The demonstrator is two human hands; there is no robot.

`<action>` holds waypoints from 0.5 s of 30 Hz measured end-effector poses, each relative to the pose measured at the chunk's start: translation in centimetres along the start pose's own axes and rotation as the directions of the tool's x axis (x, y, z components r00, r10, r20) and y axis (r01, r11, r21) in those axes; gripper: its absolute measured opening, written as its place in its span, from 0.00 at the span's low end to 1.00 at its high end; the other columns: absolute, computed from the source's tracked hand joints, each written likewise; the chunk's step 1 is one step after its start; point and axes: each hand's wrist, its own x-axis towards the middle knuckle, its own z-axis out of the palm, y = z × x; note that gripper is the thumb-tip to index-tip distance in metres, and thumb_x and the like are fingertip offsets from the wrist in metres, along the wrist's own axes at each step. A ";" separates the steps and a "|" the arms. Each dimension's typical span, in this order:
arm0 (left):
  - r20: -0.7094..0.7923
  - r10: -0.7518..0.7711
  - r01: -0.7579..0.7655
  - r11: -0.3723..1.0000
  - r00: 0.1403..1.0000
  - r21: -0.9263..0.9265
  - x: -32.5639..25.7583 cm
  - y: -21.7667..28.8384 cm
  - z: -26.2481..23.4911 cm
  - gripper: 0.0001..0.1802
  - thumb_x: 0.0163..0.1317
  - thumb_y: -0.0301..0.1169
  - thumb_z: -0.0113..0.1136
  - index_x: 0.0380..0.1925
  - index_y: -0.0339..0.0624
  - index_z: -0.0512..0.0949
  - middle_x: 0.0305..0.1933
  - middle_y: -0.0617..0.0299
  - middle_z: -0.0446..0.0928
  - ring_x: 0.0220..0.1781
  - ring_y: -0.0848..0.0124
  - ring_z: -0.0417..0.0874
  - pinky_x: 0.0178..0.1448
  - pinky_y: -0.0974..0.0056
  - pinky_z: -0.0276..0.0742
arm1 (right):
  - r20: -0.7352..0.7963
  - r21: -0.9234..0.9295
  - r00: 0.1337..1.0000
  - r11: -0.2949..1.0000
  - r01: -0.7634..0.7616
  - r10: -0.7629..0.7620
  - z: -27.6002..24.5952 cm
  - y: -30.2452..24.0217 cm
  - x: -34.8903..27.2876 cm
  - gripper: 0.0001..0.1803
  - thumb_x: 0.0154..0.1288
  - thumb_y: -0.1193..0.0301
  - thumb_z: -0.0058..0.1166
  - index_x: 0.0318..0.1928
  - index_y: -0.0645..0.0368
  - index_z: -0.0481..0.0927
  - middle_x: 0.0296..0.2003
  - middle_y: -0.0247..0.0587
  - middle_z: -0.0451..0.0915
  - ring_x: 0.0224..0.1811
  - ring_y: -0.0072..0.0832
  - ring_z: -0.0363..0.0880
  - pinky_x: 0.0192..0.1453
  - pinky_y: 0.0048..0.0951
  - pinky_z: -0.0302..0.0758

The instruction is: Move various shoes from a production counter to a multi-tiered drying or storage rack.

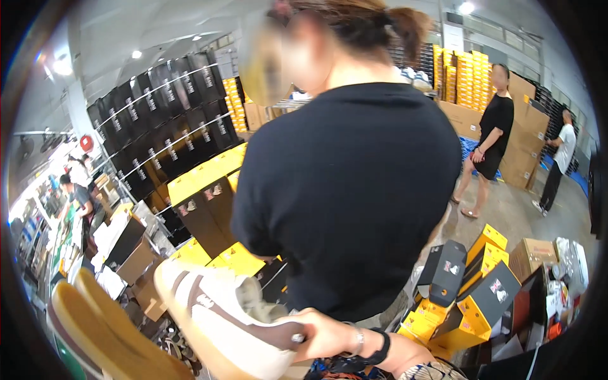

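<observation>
**Cream sneaker held up by its heel in a shoe warehouse**

Cream and brown, the sneaker sits low in the view, a little left of centre, with its toe pointing up and to the left. One hand comes in from the lower edge and is closed around the heel of this sneaker; its wrist wears a thin bracelet and a dark watch band. I cannot tell from the picture whether this is the left or the right hand, and no second hand of the wearer is visible.

At the lower left corner the tan rubber sole of another shoe shows, turned toward the camera, just beside the sneaker. What holds it is out of view.

Directly behind the sneaker stands a person in a black shirt, very near and filling the middle. Yellow and black shoe boxes lie in a loose pile at the lower right, and tall stacks of black boxes rise at the left. Farther back on the right, two more people stand near big brown cartons.
</observation>
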 end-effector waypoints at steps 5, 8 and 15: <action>-0.074 0.037 -0.036 0.999 0.997 0.014 0.9 -0.2 -1.6 0.27 0.54 0.43 0.55 0.47 0.34 0.68 0.49 0.54 0.70 0.48 0.60 0.72 0.52 0.57 0.70 | -0.247 0.012 0.951 0.981 0.195 -0.186 -2.4 2.1 -1.7 0.27 0.39 0.77 0.67 0.45 0.65 0.74 0.36 0.38 0.80 0.36 0.16 0.74 0.42 0.21 0.70; -0.125 0.050 -0.047 0.999 0.991 0.026 1.9 -0.7 -3.1 0.26 0.55 0.43 0.55 0.47 0.34 0.69 0.49 0.54 0.70 0.48 0.60 0.72 0.51 0.58 0.69 | -0.282 0.193 0.958 0.981 0.002 0.053 -3.6 2.3 -2.0 0.28 0.38 0.78 0.68 0.44 0.70 0.75 0.39 0.40 0.79 0.39 0.20 0.75 0.46 0.22 0.71; -0.179 0.031 -0.024 0.999 0.983 0.037 6.7 -3.6 -4.7 0.26 0.55 0.44 0.55 0.46 0.34 0.69 0.48 0.54 0.70 0.47 0.61 0.71 0.51 0.58 0.69 | -0.512 0.279 0.848 0.960 0.011 0.139 -5.2 1.7 1.9 0.23 0.39 0.80 0.67 0.41 0.69 0.77 0.38 0.43 0.80 0.40 0.21 0.77 0.46 0.21 0.71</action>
